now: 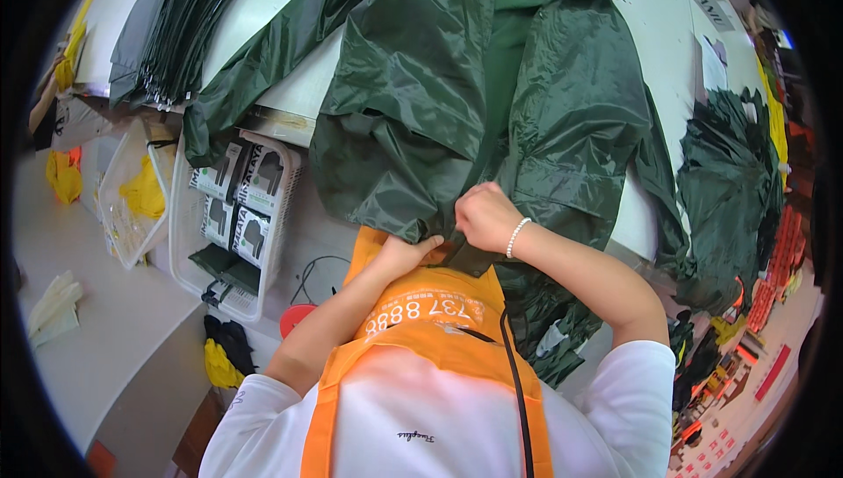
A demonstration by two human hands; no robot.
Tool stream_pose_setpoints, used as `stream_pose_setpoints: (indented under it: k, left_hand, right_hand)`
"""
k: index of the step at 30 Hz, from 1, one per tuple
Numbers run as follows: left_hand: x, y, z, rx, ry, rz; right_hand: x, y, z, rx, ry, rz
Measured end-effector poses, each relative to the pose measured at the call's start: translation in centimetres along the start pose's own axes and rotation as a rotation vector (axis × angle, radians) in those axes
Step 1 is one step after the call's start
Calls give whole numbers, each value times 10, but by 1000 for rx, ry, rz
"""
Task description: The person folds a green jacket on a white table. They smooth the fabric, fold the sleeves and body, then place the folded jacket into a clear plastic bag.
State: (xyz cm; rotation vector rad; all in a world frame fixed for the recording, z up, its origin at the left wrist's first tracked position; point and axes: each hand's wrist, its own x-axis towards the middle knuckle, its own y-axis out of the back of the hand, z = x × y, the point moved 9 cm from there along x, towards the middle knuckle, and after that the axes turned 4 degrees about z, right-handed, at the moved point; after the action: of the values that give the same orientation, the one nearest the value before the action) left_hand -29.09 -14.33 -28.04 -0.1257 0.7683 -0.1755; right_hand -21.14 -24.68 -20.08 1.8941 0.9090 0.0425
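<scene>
A dark green, shiny rain jacket [413,65] lies spread over the white table, its front parted and its lower hem hanging over the near edge toward me. My right hand [487,217], with a beaded bracelet at the wrist, is closed in a pinch on the jacket's front edge near the bottom. Just left of it and lower, my left hand [408,254] grips the hem, thumb out on top and the other fingers partly hidden by the cloth. The paler inside of the jacket shows between the two front panels.
At the far left stands a stack of folded dark green garments [180,35]. Below the table edge, a white basket [182,245] holds packaged items beside another bin [110,197] with yellow cloth. More dark green garments [729,179] are heaped at the right.
</scene>
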Motion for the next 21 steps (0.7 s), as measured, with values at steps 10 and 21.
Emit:
stream_pose_setpoints:
  k: [10,21]
  left_hand:
    - [18,37,-110,758,-166,144]
    - [18,55,-131,1126,606,261]
  right_hand:
    - [93,196,165,-666,-130,689]
    - [156,304,255,-388,-311,1017]
